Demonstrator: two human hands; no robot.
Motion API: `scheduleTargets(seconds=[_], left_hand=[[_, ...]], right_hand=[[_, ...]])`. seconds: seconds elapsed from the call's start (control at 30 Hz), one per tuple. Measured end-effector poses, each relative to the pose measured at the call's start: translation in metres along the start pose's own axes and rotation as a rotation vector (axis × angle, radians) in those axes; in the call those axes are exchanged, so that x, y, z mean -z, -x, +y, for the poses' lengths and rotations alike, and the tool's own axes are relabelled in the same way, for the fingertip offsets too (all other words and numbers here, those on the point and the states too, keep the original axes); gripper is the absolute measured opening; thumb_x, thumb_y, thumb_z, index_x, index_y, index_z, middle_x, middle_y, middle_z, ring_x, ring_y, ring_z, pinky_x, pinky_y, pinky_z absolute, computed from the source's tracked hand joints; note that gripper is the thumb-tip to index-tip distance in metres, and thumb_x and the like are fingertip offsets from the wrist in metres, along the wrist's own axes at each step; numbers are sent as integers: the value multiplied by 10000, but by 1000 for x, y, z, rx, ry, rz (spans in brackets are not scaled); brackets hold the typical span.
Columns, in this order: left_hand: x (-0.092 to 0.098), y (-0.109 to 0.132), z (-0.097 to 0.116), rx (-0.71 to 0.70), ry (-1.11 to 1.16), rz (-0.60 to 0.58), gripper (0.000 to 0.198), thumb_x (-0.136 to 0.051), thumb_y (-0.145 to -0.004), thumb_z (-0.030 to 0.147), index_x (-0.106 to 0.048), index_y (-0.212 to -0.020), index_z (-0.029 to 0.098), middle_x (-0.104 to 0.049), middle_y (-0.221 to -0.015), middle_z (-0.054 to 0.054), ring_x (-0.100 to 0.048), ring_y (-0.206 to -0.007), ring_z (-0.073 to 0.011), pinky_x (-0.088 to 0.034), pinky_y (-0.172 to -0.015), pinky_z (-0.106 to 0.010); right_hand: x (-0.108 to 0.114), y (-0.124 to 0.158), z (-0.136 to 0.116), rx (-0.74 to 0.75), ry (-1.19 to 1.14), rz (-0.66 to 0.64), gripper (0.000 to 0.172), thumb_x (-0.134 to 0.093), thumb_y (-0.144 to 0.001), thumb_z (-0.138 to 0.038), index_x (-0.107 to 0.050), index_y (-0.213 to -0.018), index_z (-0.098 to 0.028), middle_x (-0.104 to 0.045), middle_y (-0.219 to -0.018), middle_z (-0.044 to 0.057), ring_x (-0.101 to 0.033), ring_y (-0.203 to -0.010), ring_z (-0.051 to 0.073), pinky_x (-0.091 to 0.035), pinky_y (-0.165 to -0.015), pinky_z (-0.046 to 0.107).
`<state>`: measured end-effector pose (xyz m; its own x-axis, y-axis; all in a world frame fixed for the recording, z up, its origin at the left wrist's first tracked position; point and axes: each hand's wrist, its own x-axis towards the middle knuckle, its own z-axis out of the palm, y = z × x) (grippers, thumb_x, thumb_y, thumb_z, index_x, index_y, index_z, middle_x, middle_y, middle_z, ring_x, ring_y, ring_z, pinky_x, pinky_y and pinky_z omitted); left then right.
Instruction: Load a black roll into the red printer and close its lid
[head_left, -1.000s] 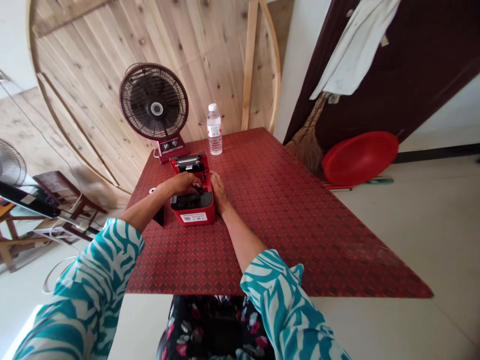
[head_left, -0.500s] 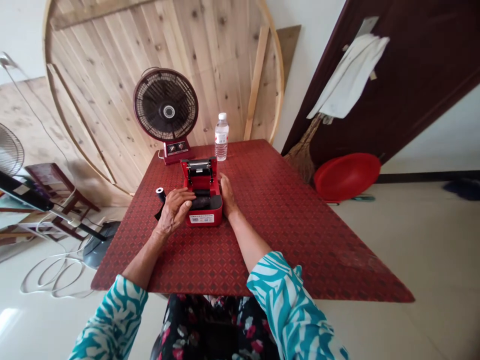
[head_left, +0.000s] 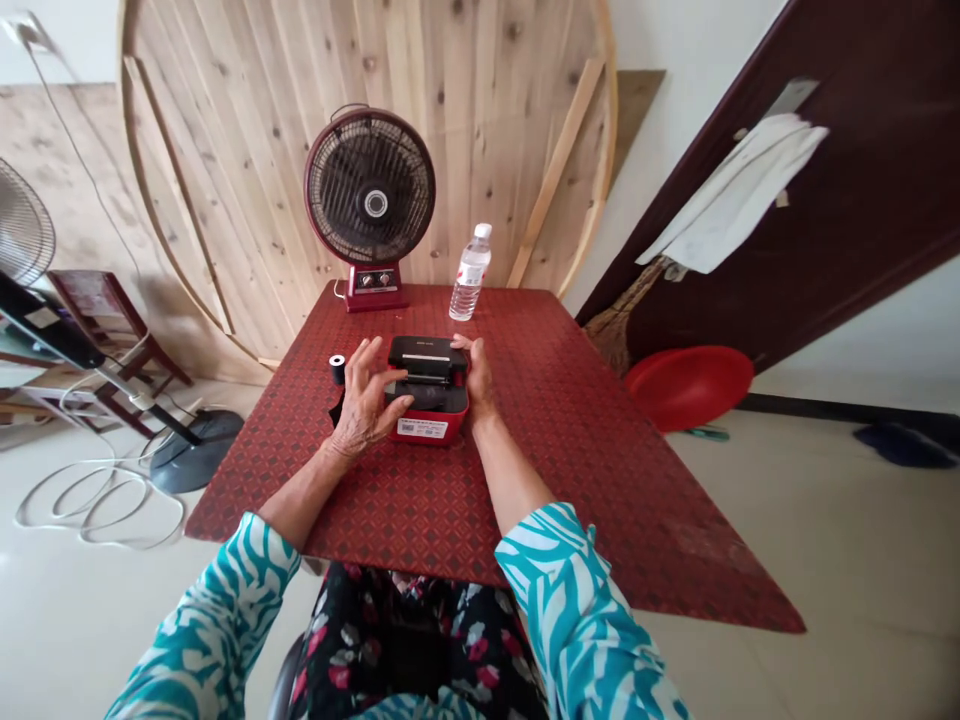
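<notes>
A small red and black printer (head_left: 429,402) sits on the table in front of me, with a white label on its front. Its black lid (head_left: 424,350) is down over the body; whether it is fully latched I cannot tell. My left hand (head_left: 365,400) is at the printer's left side with fingers spread, its fingertips and thumb reaching over the top edge. Along the right side lies my right hand (head_left: 480,382), its fingers curved round the far right corner and against the lid. A small black roll with a white end (head_left: 337,369) stands beyond my left hand.
Behind the printer stand a dark red table fan (head_left: 371,200) and a water bottle (head_left: 470,275) on the patterned red table (head_left: 600,500). A floor fan base (head_left: 196,450) and coiled white cable (head_left: 105,505) lie left. A red basin (head_left: 690,385) is on the right.
The printer's raised lid has come down over its body. My left hand has lifted its fingers and spread them; my right hand's fingers have moved onto the lid's corner. The view has shifted.
</notes>
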<state>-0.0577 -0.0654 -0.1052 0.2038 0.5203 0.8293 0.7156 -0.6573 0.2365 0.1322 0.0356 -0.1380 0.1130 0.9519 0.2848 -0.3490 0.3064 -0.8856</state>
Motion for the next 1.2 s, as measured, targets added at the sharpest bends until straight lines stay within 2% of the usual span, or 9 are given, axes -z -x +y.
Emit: scheduleTargets(seconds=[0.13, 0.23, 0.33, 0.6, 0.8, 0.93, 1.07, 1.2], left_hand=[[2, 1, -3, 90, 73, -28, 566, -390, -977, 561, -488, -1373, 169, -416, -1515, -184, -306, -1458, -308, -285, -1162, -537], [4, 1, -6, 93, 109, -112, 550, -257, -1020, 512, -534, -1347, 169, -574, -1378, -145, -342, -1429, -272, -266, -1170, -502], [6, 1, -6, 97, 86, -171, 536, -255, -1022, 502, -619, -1255, 185, -654, -1274, -109, -389, -1381, -264, -252, -1166, -491], [7, -4, -4, 114, 31, -146, 469, -302, -1020, 446, -702, -1123, 224, -720, -1159, -67, -468, -1285, -256, -213, -1162, -509], [7, -3, -3, 117, 21, -153, 467, -296, -1021, 441, -703, -1119, 234, -723, -1160, -63, -498, -1253, -248, -213, -1161, -513], [9, 1, 1, 157, 25, -156, 514, -278, -1014, 492, -647, -1224, 203, -690, -1230, -93, -480, -1296, -251, -254, -1157, -487], [12, 2, 5, 168, 53, -175, 530, -305, -999, 536, -605, -1275, 197, -666, -1268, -107, -450, -1338, -256, -272, -1159, -483], [13, 1, 5, 159, 79, -179, 505, -335, -996, 536, -618, -1248, 201, -669, -1265, -105, -472, -1326, -258, -278, -1160, -495]], right_hand=[[2, 15, 0, 53, 60, 53, 545, -368, -869, -719, -643, -863, -249, -654, -1274, 35, -591, -1210, 208, -460, -1027, 407], [1, 19, -1, 59, 95, 56, 537, -359, -877, -704, -640, -859, -247, -629, -1309, 40, -574, -1229, 215, -448, -1044, 420], [2, 21, -2, 69, 132, 52, 514, -357, -886, -683, -636, -857, -252, -613, -1326, 32, -558, -1247, 211, -430, -1067, 422], [2, 28, -5, 130, 239, 92, 517, -327, -910, -661, -631, -818, -253, -625, -1289, 35, -554, -1233, 207, -370, -1122, 430], [1, 28, -11, 147, 282, 88, 523, -315, -910, -657, -618, -803, -245, -637, -1255, 55, -570, -1200, 210, -396, -1106, 437], [2, 30, -10, 171, 314, 62, 479, -353, -910, -625, -651, -950, -252, -654, -1244, 70, -558, -1226, 206, -387, -1136, 424], [0, 32, -4, 97, 205, 93, 586, -378, -878, -659, -591, -1200, -218, -637, -1301, 109, -570, -1230, 217, -425, -1113, 437], [-1, 31, -2, 68, 196, 97, 614, -383, -873, -667, -588, -1215, -201, -637, -1311, 118, -567, -1225, 218, -435, -1095, 425]])
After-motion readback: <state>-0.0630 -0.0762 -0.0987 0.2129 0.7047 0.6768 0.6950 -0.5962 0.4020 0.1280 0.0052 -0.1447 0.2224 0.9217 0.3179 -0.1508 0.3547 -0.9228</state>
